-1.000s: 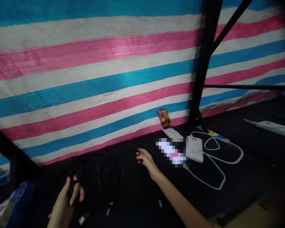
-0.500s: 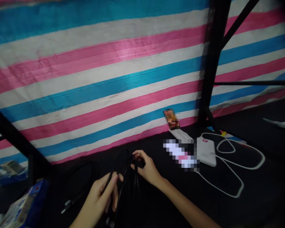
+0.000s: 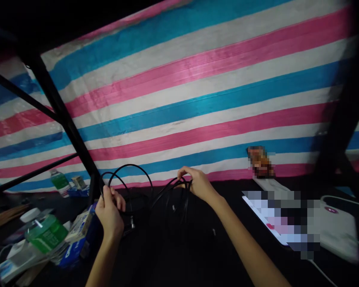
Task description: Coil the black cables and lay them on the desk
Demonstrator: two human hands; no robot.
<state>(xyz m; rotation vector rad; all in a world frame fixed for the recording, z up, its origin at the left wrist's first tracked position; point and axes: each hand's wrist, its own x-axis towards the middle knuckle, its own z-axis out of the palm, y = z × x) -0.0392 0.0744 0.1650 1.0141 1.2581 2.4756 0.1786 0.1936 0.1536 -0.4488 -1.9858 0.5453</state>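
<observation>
A black cable (image 3: 142, 166) runs in loose loops between my two hands. My left hand (image 3: 110, 211) is closed on one part of it, with a loop arching up above the fingers. My right hand (image 3: 197, 185) pinches several strands of the cable, and their loops hang below it. Silvery connectors (image 3: 132, 223) show near my left hand against the dark surface. Another connector (image 3: 214, 232) is visible below my right hand. Which strand each connector belongs to is hard to make out in the dark.
To the left stand a green-liquid bottle (image 3: 46, 235), a blue box (image 3: 74, 247) and, further back, a second green bottle (image 3: 60, 182). A lit phone (image 3: 266, 221), partly pixelated, and a white power bank (image 3: 335, 231) lie right. Black frame posts (image 3: 68, 123) flank a striped sheet (image 3: 197, 107).
My hands have moved apart, spreading the cable into wider loops between them. The view has swung left, bringing the green bottles into sight.
</observation>
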